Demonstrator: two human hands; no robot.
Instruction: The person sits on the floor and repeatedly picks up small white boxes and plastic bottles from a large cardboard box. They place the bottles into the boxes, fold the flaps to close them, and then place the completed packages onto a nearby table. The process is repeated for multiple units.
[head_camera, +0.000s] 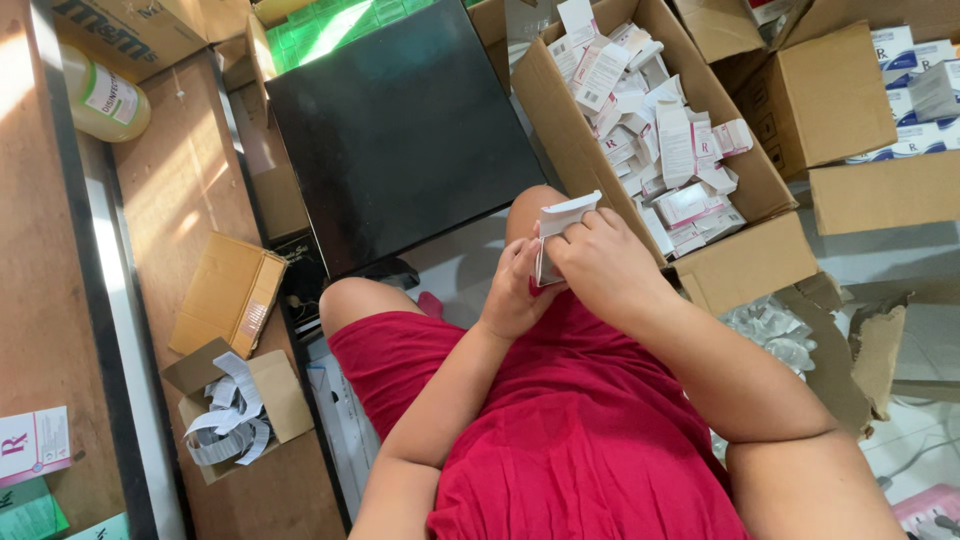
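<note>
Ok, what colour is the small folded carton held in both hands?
White, with a red patch low down: the small folded carton between the left hand and right hand, head view.

small white carton (560, 225) | flap open | upright | held above lap

You sit over a pale floor (470, 270). On it stands a big open carton (745, 265) full of small white boxes (660, 130). A black square box (400, 130) sits near your knees. On the brown board (180, 190) at your left lie a flat cardboard piece (230, 292) and a little box of paper strips (235, 415).
</note>
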